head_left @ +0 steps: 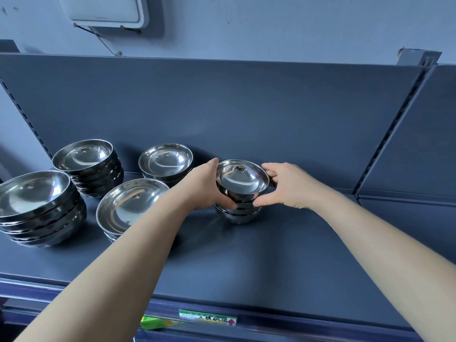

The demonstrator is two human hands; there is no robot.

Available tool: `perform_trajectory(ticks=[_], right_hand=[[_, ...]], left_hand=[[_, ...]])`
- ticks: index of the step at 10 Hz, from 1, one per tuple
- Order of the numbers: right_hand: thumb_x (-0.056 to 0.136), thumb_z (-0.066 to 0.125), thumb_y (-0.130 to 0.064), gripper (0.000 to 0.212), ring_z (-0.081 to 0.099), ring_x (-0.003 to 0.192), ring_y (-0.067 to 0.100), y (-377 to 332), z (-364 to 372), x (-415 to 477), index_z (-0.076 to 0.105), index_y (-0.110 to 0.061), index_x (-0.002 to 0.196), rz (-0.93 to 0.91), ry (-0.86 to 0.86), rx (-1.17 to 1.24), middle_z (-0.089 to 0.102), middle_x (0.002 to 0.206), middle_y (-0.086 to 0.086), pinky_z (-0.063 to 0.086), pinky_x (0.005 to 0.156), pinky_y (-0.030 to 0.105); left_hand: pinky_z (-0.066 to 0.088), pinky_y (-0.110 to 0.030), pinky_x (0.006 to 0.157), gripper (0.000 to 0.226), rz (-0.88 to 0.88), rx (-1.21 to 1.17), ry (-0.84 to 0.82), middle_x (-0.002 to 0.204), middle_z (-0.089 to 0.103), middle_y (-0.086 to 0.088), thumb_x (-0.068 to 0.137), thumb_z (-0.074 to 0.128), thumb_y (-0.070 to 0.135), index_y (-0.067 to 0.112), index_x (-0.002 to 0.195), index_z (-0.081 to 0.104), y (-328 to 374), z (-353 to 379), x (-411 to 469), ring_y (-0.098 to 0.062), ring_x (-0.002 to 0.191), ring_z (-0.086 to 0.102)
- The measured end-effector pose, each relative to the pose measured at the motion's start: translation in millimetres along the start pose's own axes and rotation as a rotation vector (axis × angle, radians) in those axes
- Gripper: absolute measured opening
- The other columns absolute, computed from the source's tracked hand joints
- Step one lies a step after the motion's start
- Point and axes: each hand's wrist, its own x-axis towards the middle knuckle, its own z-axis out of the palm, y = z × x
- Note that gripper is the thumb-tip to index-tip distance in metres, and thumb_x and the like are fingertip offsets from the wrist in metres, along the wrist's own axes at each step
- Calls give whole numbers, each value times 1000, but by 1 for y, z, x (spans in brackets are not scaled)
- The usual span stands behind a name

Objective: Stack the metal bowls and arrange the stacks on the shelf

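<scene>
1. Flanking the small stack [243, 180] of metal bowls, the left hand [206, 187] and the right hand [290, 186] are curled round its opposite sides. The thumbs are pressed low on the near side, and the hands are kept apart by the width of the bowls.
2. The small stack is set on the shelf [308, 248], right of centre and close to the dark back panel [222, 107]. Its upper bowls are gripped, while the lowest ones rest on the shelf surface. Whether the upper bowls are fully seated cannot be told.
3. Four other stacks are placed to the left. The rear middle stack [165, 161] is just beside the left hand. The front middle stack [125, 206] is partly covered by the left forearm, which crosses over its right rim. The rear left stack [85, 160] and the front left stack [34, 196] are set further off, near the shelf's left end.
4. A slotted upright [392, 129] is fixed at the right end of the back panel. A price label [207, 320] and a green packet [158, 323] are seen at the front edge. A white box [106, 11] is mounted on the wall above.
5. Counted: five stacks, two hands, one label. The number of bowls in each stack cannot be told exactly.
</scene>
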Motion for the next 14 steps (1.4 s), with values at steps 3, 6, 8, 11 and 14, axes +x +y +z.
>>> perform_trajectory(ticks=[3,6,8,11,14], right_hand=[[49,83,-52,67,63,94,11,17,21,-5,56,-30,106,51,21,28,65,101,-12,56,83,40],[56,83,-47,60,64,92,9,25,34,2,56,-28,106,25,123,110,67,100,-13,56,83,39],[62,83,-39,50,66,91,11,26,33,14,58,-24,103,26,130,99,68,98,-11,55,84,39],[74,73,-45,44,64,102,21,12,34,-1,58,-18,105,102,203,-16,67,106,0,53,88,45],[91,63,-37,43,53,114,25,-53,19,-56,57,-8,123,154,331,-247,57,127,5,45,92,39]], left_hand=[[34,-22,88,140,-92,-163,-22,138,50,-3,58,90,20,14,150,-15,-13,26,-5,-20,124,47],[38,-21,84,95,-41,-313,161,111,58,8,61,88,14,15,136,29,-24,51,-3,-13,106,57],[40,-22,86,83,-49,-346,191,110,60,10,66,85,13,17,132,35,-24,57,5,-12,104,59],[34,-20,77,55,6,-239,186,114,61,0,79,73,16,14,122,40,-20,48,-2,-12,96,52],[33,-27,74,30,180,114,224,109,56,-11,91,55,30,7,110,52,-8,8,-28,-27,102,53]])
